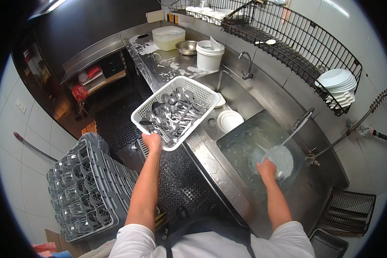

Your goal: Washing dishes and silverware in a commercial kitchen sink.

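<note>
My left hand [152, 142] grips the near rim of a white perforated plastic basket [213, 109]. Metal spoons [172, 100] and other stainless cutlery lie heaped in it, and it hangs tilted over the front edge of the sink counter. My right hand [267, 168] is over the water-filled sink basin [235, 142], closed at the edge of a round white item [285, 158]. Its exact kind is unclear, and my fingertips are hidden. Water from the curved faucet [304, 116] streams down close to that hand. White dishes [231, 121] sit in the adjoining basin.
A white bucket [209, 58], a steel bowl [186, 48] and a plastic tub [168, 38] stand on the soapy counter. Stacked plates [337, 80] rest in a wire wall rack [296, 35]. Grey glass crates [100, 180] stand at my left, above a wet black floor mat [180, 180].
</note>
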Tool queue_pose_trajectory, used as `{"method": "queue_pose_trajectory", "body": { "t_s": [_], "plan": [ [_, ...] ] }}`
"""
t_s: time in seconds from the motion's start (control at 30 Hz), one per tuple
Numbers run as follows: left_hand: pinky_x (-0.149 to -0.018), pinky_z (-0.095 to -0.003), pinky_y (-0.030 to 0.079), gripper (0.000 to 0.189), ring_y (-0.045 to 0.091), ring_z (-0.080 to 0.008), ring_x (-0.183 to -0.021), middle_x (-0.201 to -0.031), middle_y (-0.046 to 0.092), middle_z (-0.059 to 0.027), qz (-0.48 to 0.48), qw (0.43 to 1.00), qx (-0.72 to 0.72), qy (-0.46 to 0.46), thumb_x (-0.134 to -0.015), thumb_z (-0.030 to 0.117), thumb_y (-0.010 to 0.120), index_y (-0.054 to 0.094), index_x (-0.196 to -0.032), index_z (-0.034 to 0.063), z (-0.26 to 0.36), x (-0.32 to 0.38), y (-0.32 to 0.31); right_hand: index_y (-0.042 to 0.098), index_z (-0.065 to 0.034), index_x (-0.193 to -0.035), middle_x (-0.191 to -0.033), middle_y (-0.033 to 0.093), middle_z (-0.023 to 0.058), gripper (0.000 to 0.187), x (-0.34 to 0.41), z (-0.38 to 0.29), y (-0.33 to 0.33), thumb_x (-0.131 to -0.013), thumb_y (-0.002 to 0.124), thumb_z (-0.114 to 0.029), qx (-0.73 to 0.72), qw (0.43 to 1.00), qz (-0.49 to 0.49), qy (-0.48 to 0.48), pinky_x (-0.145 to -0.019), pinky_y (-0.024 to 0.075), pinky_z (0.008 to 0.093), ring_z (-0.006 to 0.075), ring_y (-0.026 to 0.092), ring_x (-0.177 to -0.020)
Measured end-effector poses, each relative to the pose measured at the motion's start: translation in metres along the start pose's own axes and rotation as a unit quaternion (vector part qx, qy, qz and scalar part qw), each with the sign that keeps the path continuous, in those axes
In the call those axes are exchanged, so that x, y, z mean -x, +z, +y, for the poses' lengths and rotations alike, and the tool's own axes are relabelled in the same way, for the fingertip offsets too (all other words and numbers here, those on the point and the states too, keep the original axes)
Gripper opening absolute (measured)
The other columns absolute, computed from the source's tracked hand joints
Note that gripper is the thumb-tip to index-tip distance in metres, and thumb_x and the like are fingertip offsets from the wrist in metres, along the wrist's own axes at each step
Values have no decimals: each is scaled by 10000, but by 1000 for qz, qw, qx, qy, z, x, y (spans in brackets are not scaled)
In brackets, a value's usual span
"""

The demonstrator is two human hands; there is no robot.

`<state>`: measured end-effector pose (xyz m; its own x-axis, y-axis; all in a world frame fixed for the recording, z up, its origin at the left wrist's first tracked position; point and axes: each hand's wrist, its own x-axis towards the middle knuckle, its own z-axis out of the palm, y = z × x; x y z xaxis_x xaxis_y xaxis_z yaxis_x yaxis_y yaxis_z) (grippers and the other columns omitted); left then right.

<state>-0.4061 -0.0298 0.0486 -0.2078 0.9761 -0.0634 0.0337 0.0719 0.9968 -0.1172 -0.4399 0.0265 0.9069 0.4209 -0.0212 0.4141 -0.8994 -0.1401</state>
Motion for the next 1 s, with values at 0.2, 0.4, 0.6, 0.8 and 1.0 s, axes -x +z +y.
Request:
{"method": "queue_pose_trajectory", "body": {
  "t_s": [0.2,0.4,0.6,0.8,1.0],
  "plan": [
    [-779,-371,471,303,629,-272,-873,-973,648,-189,-16,999,-48,13,-761,-35,492,547,-1058,-49,3,-10,-3,631,7,-836,-869,664,215,328,-22,-12,70,-736,650,-306,-138,986,54,74,-755,480,462,385,633,-849],
    [-826,-399,453,245,618,-340,-899,-949,633,-199,22,996,-82,10,-770,-3,492,525,-1012,-27,2,-8,-2,495,-43,-657,-651,497,10,206,-30,-12,86,-733,629,-179,-585,792,80,154,-553,378,324,137,456,-601],
    [-845,-411,453,251,618,-369,-947,-981,634,-219,19,997,-71,7,-770,34,536,523,-1015,-20,9,-8,4,490,-74,-677,-689,469,-27,154,-31,-48,19,-733,624,-123,-714,685,51,138,-548,344,286,91,421,-622],
    [-876,-460,463,317,602,-438,-993,-1034,609,-285,10,992,-118,-39,-764,44,553,462,-1059,-28,15,-4,14,577,-51,-759,-732,532,-30,70,-37,-121,-72,-810,604,-90,-721,693,-22,-4,-591,381,256,69,463,-652],
    [-889,-485,442,348,583,-457,-1003,-1032,579,-304,43,989,-135,-45,-783,14,529,366,-1087,-34,28,2,18,635,-8,-846,-762,604,-14,104,-21,-190,-106,-841,633,-112,-696,705,-102,-91,-587,398,232,58,503,-653]
  ]
}}
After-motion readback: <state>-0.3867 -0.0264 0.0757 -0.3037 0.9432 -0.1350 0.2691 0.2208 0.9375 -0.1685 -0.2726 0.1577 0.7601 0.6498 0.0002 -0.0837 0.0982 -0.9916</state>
